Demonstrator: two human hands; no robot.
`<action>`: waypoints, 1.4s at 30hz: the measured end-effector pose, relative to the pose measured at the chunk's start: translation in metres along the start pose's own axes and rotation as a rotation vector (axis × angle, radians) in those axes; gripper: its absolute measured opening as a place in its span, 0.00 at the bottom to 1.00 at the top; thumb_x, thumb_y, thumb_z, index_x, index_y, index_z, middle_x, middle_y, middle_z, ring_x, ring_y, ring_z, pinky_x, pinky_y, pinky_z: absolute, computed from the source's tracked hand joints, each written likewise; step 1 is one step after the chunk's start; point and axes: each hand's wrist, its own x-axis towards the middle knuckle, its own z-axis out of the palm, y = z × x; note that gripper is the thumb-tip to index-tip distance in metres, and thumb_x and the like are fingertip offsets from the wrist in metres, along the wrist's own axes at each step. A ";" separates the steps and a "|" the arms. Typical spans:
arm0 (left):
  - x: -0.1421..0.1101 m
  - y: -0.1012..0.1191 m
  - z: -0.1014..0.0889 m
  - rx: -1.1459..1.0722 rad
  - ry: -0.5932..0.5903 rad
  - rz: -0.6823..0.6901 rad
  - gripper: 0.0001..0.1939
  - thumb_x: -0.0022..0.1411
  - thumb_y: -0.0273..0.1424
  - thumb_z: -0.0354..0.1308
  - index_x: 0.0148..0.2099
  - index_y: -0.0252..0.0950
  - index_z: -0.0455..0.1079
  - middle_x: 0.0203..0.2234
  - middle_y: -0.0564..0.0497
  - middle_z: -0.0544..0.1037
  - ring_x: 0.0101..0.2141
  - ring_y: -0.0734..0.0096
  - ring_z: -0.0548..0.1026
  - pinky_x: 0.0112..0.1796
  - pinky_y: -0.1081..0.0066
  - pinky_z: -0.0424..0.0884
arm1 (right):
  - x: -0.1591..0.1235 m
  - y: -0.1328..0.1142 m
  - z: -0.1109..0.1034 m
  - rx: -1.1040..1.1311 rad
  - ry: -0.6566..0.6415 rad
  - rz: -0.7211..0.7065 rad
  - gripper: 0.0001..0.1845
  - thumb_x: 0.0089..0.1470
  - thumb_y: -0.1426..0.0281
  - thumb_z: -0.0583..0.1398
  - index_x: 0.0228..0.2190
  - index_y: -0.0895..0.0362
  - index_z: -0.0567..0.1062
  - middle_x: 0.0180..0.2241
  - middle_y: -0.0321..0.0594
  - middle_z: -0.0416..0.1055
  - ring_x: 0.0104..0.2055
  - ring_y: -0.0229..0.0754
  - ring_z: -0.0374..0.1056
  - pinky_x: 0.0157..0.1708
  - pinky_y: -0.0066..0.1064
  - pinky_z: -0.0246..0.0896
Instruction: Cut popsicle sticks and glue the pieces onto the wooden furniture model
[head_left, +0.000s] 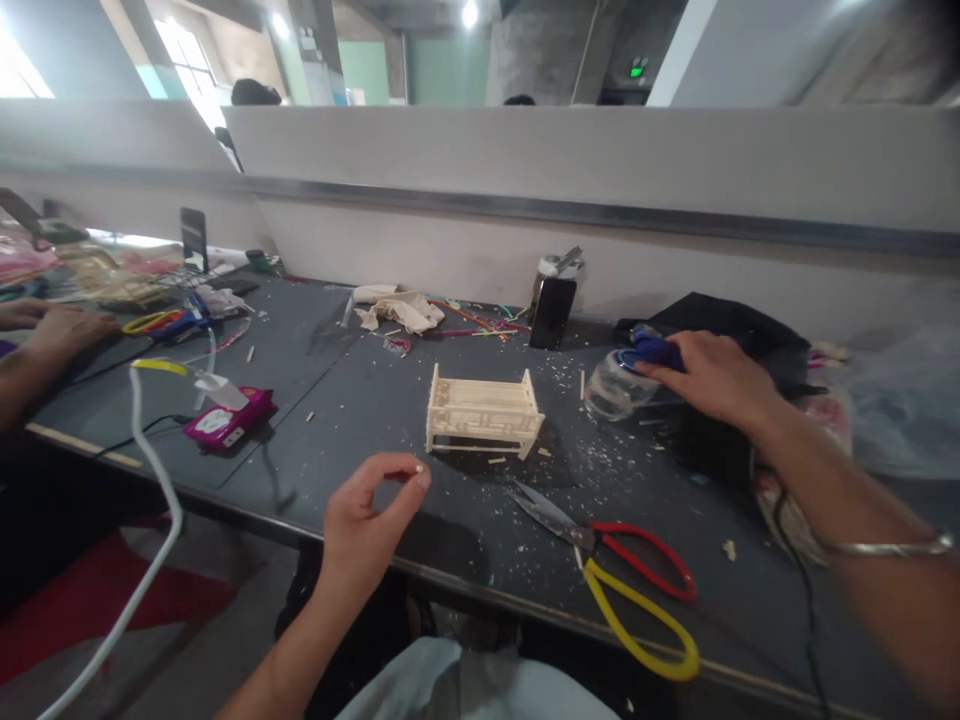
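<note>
My left hand [375,515] is at the table's front edge, thumb and forefinger pinching a tiny pale wooden piece [420,469]. Just beyond it stands a small model bed [486,408] made of light wooden sticks, upright on its legs. Over on the right, my right hand [724,375] is closed around a blue tool [654,347] that looks like a hot glue gun. That tool sits at the top of a clear jar [616,388], its lower part hidden. Scissors [592,537] with one red and one yellow handle lie open between my hands.
Behind the bed are a cloth [401,308], coloured sticks and a propped phone [553,313]. A purple tissue pack [229,418] lies left, near a white cable [161,560]. Another person's hands [56,335] are at far left. A black bag [720,325] and plastic lie right.
</note>
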 end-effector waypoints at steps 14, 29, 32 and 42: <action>0.018 -0.005 0.015 -0.365 -0.012 -0.122 0.03 0.52 0.29 0.66 0.30 0.37 0.75 0.30 0.54 0.71 0.32 0.76 0.68 0.34 0.76 0.63 | -0.081 -0.095 -0.036 0.351 0.200 -0.108 0.06 0.55 0.66 0.61 0.36 0.48 0.75 0.34 0.38 0.74 0.32 0.41 0.69 0.31 0.31 0.61; 0.008 0.000 0.014 -0.388 -0.019 -0.159 0.03 0.50 0.30 0.68 0.29 0.39 0.77 0.26 0.56 0.67 0.29 0.77 0.65 0.32 0.75 0.61 | -0.132 -0.231 -0.006 0.956 -0.109 -0.099 0.05 0.54 0.72 0.59 0.33 0.53 0.75 0.28 0.34 0.70 0.28 0.35 0.65 0.27 0.26 0.61; 0.008 -0.003 0.013 -0.405 -0.034 -0.157 0.03 0.52 0.31 0.67 0.29 0.39 0.77 0.25 0.55 0.68 0.30 0.76 0.65 0.32 0.74 0.61 | -0.131 -0.231 -0.002 1.005 -0.183 -0.096 0.05 0.54 0.72 0.60 0.32 0.53 0.77 0.28 0.34 0.71 0.28 0.35 0.65 0.27 0.26 0.60; 0.005 -0.009 0.015 -0.417 -0.060 -0.118 0.02 0.54 0.30 0.66 0.29 0.40 0.77 0.25 0.55 0.69 0.29 0.75 0.65 0.30 0.74 0.60 | -0.123 -0.226 0.001 1.091 -0.314 -0.096 0.04 0.52 0.72 0.62 0.29 0.55 0.78 0.25 0.33 0.70 0.26 0.33 0.64 0.25 0.24 0.58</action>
